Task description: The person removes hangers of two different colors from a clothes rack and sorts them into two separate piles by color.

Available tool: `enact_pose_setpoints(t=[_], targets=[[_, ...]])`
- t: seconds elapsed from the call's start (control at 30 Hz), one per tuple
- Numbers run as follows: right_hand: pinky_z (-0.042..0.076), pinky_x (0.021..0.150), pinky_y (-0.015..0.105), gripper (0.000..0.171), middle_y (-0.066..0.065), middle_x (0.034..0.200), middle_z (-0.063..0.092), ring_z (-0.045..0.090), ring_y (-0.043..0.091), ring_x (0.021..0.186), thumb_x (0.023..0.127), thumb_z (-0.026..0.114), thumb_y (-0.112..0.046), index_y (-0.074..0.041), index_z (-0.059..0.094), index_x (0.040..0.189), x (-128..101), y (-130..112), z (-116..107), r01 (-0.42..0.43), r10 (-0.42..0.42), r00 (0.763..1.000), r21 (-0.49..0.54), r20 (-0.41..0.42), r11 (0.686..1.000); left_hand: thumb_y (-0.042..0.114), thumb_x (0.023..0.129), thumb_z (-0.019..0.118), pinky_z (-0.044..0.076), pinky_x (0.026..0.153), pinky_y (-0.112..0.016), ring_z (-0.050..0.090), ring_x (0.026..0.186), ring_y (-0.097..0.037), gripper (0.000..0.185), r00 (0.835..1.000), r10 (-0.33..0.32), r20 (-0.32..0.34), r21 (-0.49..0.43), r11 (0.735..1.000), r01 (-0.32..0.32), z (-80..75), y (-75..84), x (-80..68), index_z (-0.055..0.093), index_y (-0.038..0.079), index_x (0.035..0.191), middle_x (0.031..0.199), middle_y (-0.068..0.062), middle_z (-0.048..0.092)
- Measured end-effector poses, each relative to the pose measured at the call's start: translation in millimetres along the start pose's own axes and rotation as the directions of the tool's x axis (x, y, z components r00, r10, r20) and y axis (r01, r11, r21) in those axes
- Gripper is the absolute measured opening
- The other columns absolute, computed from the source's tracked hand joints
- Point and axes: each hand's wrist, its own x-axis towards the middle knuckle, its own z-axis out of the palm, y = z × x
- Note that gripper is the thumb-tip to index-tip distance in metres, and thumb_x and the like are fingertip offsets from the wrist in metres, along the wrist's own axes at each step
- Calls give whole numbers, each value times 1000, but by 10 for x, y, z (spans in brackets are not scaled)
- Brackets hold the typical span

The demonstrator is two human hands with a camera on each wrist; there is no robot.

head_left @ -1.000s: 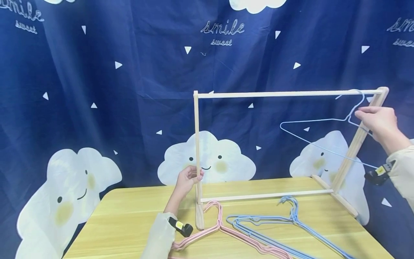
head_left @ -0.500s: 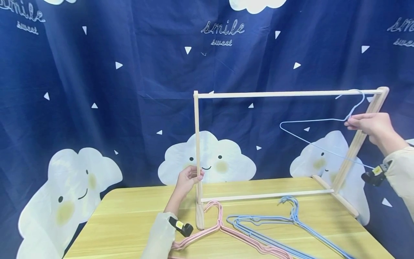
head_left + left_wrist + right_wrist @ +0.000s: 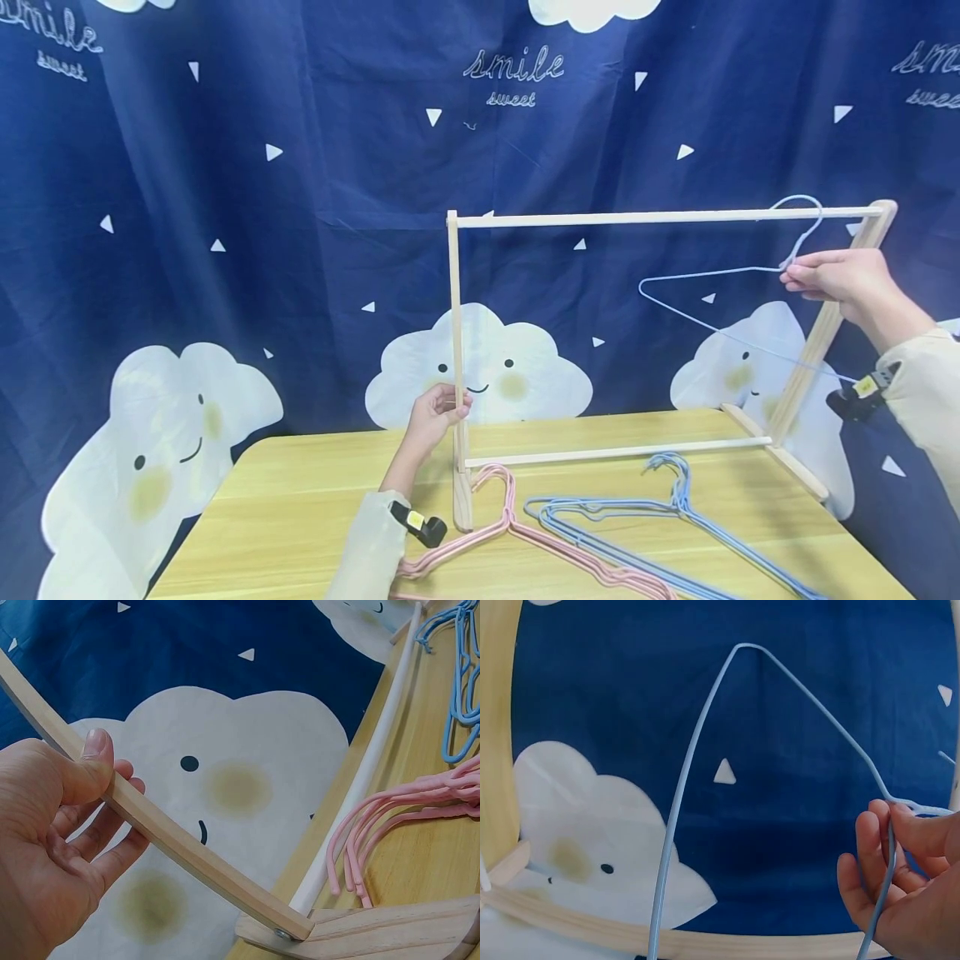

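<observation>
A small wooden clothes rack [image 3: 660, 217] stands on the wooden table [image 3: 300, 508]. My left hand [image 3: 438, 412] grips its left upright post [image 3: 172, 840], thumb on top. My right hand [image 3: 840, 279] pinches a light blue wire hanger [image 3: 712, 275] at its neck, near the rack's right end. The hanger's hook [image 3: 802, 204] curves up above the top rail. In the right wrist view the fingers [image 3: 889, 855] hold the blue hanger wire [image 3: 697, 750].
Pink hangers [image 3: 517, 533] and several blue hangers [image 3: 637, 517] lie on the table in front of the rack. A dark blue cloud-print curtain [image 3: 300, 208] hangs behind. The table's left part is bare.
My right hand has moved left and slightly up with the blue hanger, and its hook now rises above the top rail. The left hand has not moved.
</observation>
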Motion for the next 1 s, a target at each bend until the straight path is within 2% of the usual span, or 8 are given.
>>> enact_pose_setpoints(t=[0.27,0.57,0.63,0.83,1.0], targets=[[55,63,10,53,-26,64,69,67,-10,65,104,53,-9,-42,69,65,-85,-199,94,64,-64,998,-24,7,998,-5,87,71,55,87,-26,70,94,-17,27,1000,4,-3,-1,1000,-4,-3,18,-6,65,-8,113,108,-22,74],[56,66,11,45,-23,71,72,70,-8,70,102,57,-10,-40,73,73,-207,-286,217,112,-113,992,26,54,993,-4,87,70,56,88,-28,70,91,-12,27,1000,5,0,18,1000,-5,-25,6,3,65,-8,113,105,-17,76],[56,67,12,43,-23,72,73,70,-7,71,102,58,-11,-41,74,75,-228,-261,264,127,-129,990,26,59,992,-5,87,70,56,88,-29,70,91,-12,27,1000,3,-4,22,1000,-3,-27,-2,5,65,-8,113,103,-15,76],[57,66,15,39,-13,76,76,72,0,70,101,57,-4,-30,78,81,-320,-78,455,155,-174,978,156,115,976,-5,86,70,56,87,-29,70,91,-13,27,1000,5,5,7,1000,-5,-21,-19,7,66,-7,112,104,-16,76],[58,67,17,40,-14,77,75,71,0,70,102,56,-5,-33,76,81,-452,162,673,135,-147,976,83,161,987,-6,85,71,55,85,-26,70,91,-16,26,1000,11,5,-14,1000,-11,-12,-3,6,66,-7,111,105,-20,75]])
